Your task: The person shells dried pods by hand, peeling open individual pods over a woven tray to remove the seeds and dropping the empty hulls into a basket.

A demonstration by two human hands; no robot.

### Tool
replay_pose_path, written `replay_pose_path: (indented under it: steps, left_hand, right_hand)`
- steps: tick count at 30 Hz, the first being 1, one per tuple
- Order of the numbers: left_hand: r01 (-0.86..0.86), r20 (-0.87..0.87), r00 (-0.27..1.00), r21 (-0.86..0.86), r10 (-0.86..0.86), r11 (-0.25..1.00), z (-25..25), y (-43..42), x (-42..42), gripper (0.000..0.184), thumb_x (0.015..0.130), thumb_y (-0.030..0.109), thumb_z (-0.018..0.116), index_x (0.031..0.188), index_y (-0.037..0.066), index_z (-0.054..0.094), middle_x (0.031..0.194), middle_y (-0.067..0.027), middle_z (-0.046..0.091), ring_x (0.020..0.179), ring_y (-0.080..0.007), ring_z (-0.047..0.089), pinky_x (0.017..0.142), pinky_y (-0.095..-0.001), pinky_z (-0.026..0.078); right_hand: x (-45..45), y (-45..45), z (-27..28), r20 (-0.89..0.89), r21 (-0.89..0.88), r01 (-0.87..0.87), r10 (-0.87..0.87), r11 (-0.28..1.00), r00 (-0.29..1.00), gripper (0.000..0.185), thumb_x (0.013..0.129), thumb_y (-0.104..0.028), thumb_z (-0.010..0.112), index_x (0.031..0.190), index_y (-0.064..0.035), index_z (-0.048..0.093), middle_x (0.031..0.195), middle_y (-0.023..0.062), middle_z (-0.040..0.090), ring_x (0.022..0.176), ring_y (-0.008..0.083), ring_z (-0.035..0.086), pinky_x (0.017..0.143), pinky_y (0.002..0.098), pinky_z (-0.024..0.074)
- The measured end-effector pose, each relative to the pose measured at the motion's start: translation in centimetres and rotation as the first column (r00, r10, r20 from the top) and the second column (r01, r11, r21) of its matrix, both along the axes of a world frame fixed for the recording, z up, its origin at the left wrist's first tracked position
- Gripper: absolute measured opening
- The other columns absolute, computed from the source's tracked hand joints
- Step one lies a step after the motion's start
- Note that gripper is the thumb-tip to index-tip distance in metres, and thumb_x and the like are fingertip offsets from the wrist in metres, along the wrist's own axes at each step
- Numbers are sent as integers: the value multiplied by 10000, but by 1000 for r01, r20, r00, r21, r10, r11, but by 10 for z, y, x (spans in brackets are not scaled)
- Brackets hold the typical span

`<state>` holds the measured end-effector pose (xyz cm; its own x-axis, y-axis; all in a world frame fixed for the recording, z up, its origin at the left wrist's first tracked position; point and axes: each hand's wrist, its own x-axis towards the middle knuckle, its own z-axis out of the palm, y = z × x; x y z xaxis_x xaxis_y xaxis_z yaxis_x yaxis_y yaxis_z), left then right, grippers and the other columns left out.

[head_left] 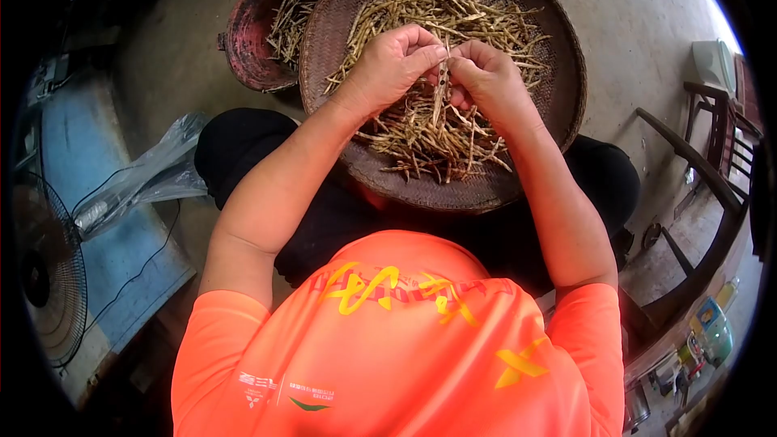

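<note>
Left hand (388,69): pinched a split dry bean pod (439,101), upper centre of the frame.
Right hand (490,79): gripped the same pod.
Pod seam: showed dark spots, likely seeds; gentle thumb pressure probably suited it.
Woven tray (566,101): lay beneath, heaped with dry pods (441,4); working low likely limited spills.
Bucket (241,42): stood upper left, holding pod pieces (287,28).

Round woven tray (564,97): dry pods (437,8), one pile far, one near. Grey floor (166,61): reddish tub (243,36) far left, wooden chair (696,165) right.
</note>
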<state>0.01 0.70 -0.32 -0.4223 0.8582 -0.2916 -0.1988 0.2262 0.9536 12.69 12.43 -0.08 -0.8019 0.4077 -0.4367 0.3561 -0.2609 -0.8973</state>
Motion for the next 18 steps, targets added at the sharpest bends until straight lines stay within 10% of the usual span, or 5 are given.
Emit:
replay_pose_path:
  steps: [18]
  left_hand:
    - [47, -181, 982, 4, -45, 999, -8, -1, -2, 127, 871, 135, 613, 939, 32, 584, 807, 5, 586, 707, -67, 554, 667, -210, 474]
  right_hand:
    - [-2, -2, 6, 96, 180, -80, 63, 980, 993, 201, 820, -186, 559, 820, 13, 586, 647, 40, 598, 536, 91, 602, 491, 224, 466]
